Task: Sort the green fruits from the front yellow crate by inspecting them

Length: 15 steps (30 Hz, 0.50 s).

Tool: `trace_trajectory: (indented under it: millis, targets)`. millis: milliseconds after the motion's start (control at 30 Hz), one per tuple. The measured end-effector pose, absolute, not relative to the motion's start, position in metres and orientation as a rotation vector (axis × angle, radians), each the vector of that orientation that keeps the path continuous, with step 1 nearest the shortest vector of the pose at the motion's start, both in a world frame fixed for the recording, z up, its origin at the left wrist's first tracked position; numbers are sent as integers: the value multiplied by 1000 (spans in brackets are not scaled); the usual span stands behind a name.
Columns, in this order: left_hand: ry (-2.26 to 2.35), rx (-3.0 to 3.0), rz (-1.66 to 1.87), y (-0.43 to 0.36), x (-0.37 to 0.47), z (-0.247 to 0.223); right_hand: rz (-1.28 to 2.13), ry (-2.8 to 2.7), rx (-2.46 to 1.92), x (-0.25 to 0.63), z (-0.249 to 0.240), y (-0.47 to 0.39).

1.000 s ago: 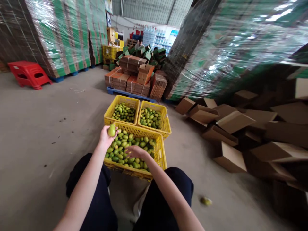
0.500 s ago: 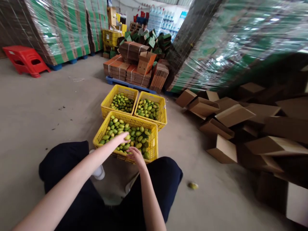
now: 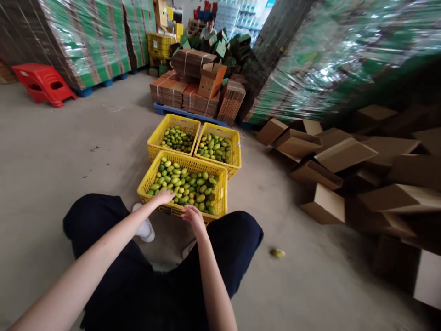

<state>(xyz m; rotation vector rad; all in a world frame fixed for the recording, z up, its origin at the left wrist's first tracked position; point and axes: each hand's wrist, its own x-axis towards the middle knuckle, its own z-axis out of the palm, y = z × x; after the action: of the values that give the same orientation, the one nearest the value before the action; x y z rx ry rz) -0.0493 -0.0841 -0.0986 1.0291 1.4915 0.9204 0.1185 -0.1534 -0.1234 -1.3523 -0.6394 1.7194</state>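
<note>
Directly before me stands a yellow plastic crate with many small green and yellow mangoes in it. Over the fruit at its front left, my left hand reaches with fingers stretched out, holding nothing that I can see. My right hand is at the crate's front rim, fingers loosely bent and apart, with no fruit visible in it. Whether either hand touches the mangoes is not clear.
Two more mango crates, one at back left and one at back right, adjoin the near one. A single mango lies on the floor. Cardboard boxes are heaped at right; flattened cartons and a red stool stand farther off.
My left hand has drawn back from mid-crate toward the front left, away from a yellowish mango. My right hand stays near the front rim. The view has tilted down slightly.
</note>
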Motion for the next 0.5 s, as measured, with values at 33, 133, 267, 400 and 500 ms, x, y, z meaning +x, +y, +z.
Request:
trace_trajectory:
  millis: [33,133,267,400,500]
  targets:
    - [1568,1125,820,-101,-60,-115,1721,-647,-1347,117,-124,-156]
    - [1714,1429,568,-133,-78,-144,1723,-663,-1339,109,-128,-172]
    - [1810,1740,286,-141,-79,-157,1732,-673,-1316,96,-131,-201]
    - [1836,1906,81,-135,-80,-161,1750,-707,-1288,87,-124,-221]
    - [1814,1969,-7,-131,-86,-162,1760,-736,-1269,83,-114,-227]
